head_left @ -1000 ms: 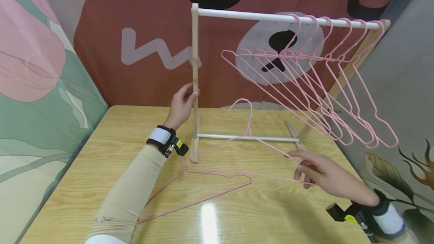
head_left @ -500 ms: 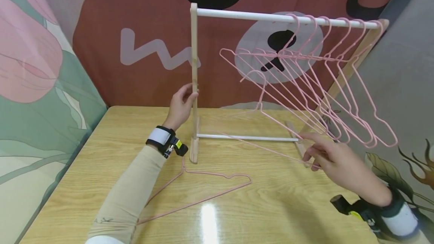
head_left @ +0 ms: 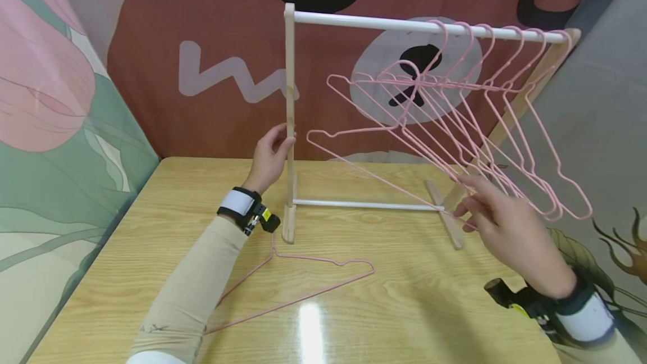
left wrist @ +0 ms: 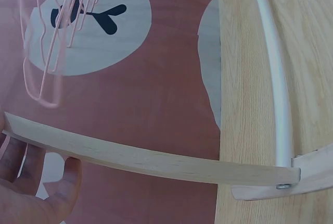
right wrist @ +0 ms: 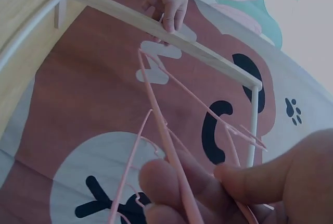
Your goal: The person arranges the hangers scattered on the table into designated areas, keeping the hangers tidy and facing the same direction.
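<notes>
My left hand point(head_left: 269, 156) grips the wooden left post point(head_left: 290, 83) of a small clothes rack; the right wrist view shows its fingers on both sides of that post point(right wrist: 208, 60). My right hand point(head_left: 497, 223) holds a pink hanger point(head_left: 364, 130) by its right end, with thumb and fingers around the thin bars in the right wrist view. The held hanger is raised and tilted, its hook below the white top rod point(head_left: 354, 19), left of several pink hangers point(head_left: 497, 89) hanging on the rod's right half. A second loose pink hanger point(head_left: 308, 257) lies on the table, partly behind my left forearm.
The rack stands on a wooden table point(head_left: 404, 308), with a white lower bar point(head_left: 364, 204) between its feet. A reddish-brown printed cloth point(head_left: 227, 10) hangs close behind. Patterned cloths flank the table on the left and right.
My right hand has lifted the hanger upward, bringing its hook from near the lower bar to just beneath the top rod. My left hand has stayed on the post.
</notes>
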Demonstrator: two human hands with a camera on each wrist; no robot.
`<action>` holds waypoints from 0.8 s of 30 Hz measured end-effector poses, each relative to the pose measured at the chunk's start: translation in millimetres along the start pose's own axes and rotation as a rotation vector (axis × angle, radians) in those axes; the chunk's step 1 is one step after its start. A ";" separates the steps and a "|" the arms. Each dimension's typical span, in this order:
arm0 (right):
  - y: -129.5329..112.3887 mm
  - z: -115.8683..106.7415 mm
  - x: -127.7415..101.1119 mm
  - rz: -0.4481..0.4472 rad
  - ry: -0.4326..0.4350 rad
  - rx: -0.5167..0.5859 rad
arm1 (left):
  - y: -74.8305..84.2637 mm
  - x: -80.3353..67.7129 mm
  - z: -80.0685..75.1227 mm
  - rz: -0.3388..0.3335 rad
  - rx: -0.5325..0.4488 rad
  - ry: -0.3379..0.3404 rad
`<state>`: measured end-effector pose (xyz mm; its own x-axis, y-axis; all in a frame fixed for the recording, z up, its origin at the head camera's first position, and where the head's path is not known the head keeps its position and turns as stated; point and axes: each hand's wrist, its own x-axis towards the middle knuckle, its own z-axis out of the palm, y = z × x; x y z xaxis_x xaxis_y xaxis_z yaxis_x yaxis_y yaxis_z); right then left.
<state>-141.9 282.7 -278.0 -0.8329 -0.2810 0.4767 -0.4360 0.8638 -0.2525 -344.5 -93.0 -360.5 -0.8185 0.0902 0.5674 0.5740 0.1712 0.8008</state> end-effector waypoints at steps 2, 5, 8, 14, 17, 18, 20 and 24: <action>-1.9 -1.7 3.6 0.000 0.033 0.001 | 0.1 0.4 0.3 -0.002 0.000 -0.002; -5.0 -3.5 10.4 0.000 0.093 0.009 | 0.6 0.7 0.7 -0.008 0.002 -0.003; -8.3 -2.7 18.7 0.010 0.152 0.024 | 0.7 1.0 0.4 -0.011 0.005 -0.001; -15.1 4.6 35.4 0.040 0.231 0.056 | 1.2 1.6 0.8 -0.005 -0.002 0.004; -17.9 8.5 42.8 0.052 0.238 0.053 | 7.0 0.2 1.3 -0.008 -0.006 0.001; -18.7 9.7 44.8 0.061 0.233 0.054 | 12.0 -1.1 0.9 -0.010 -0.006 -0.001; -19.9 12.0 48.4 0.075 0.224 0.052 | 23.0 -4.2 -0.3 -0.018 -0.005 -0.004; -19.3 16.7 52.2 0.064 0.222 0.051 | 42.6 -9.7 -2.4 -0.026 0.009 -0.011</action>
<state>-182.6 244.4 -262.3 -0.7667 -0.1224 0.6303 -0.4057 0.8532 -0.3279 -312.1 -88.9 -331.4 -0.8331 0.0965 0.5446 0.5527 0.1822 0.8132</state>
